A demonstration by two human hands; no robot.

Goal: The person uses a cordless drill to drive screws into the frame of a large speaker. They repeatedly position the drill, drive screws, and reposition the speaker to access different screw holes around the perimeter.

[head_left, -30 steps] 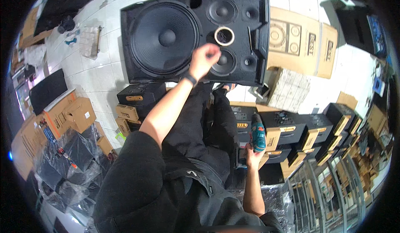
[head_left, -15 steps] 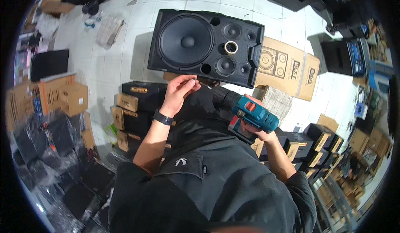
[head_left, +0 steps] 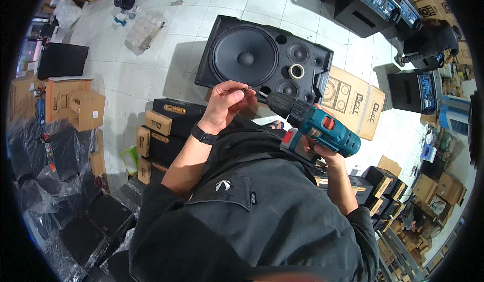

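Note:
My right hand (head_left: 326,148) is wrapped round the handle of a teal and black cordless drill (head_left: 333,131), whose bit points to the left. By the bit's tip, my left hand (head_left: 229,105) pinches a small dark piece that looks like a screw (head_left: 245,89); its exact shape is hard to make out. Beyond both hands lies a black speaker cabinet (head_left: 207,63), its front facing up, with a large woofer (head_left: 245,58) and smaller drivers. A roll of tape (head_left: 296,71) rests on that front.
Flattened cardboard (head_left: 348,100) lies right of the cabinet. Black boxes with tan ends (head_left: 159,123) are stacked at left; more boxes (head_left: 378,181) stand at right. Cabinets with exposed circuit boards (head_left: 416,90) stand far right, near another person (head_left: 436,40). A plastic-wrapped block (head_left: 143,34) sits far left.
My left hand and the drill have come together, so the bit's tip is now beside my left fingertips. The view has shifted, and the cabinet appears further right.

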